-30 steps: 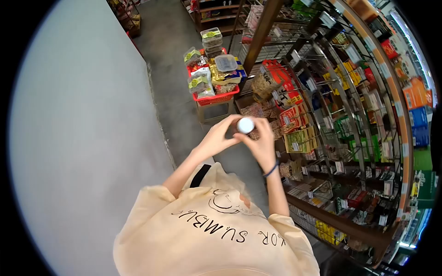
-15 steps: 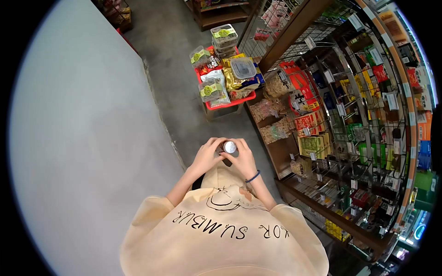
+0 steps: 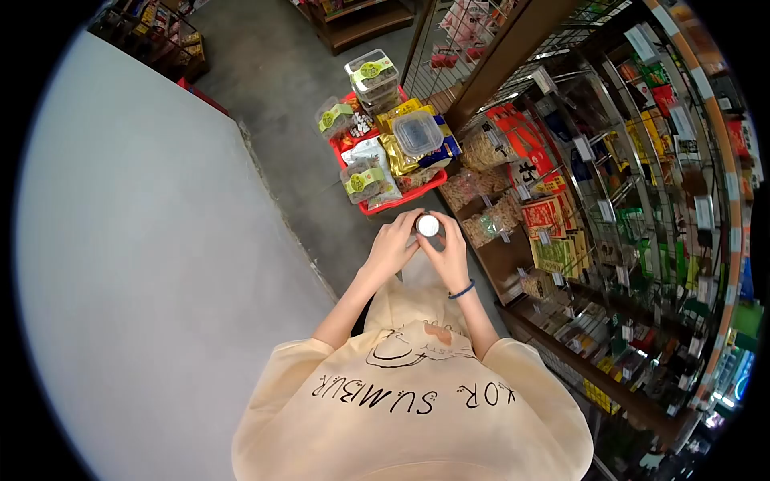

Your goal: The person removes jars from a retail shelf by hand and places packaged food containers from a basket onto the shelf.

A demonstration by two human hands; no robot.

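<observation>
Between my two hands stands a small bottle or jar with a round white lid (image 3: pixel 428 225), seen from above. My left hand (image 3: pixel 394 244) is closed round its left side. My right hand (image 3: pixel 449 254), with a dark blue band at the wrist, grips it from the right. The thumbs meet near its lower side, and the fingers hide most of its body. Just beyond the hands is a red basket (image 3: pixel 403 200) filled with packaged food. In it are clear plastic boxes with green labels (image 3: pixel 373 74), a clear-lidded tub (image 3: pixel 417 134) and a gold packet (image 3: pixel 396 154).
A shop shelf rack (image 3: pixel 513 264) with bagged snacks and price tags runs along the right. To the left stands a large pale grey surface (image 3: pixel 160 240). Grey floor (image 3: pixel 273 112) lies between them, with more shelving (image 3: pixel 361 28) at the far end.
Both hands have moved forward and to the right in view with the bottle or jar, nearer the red basket. The lid now faces the camera more brightly.
</observation>
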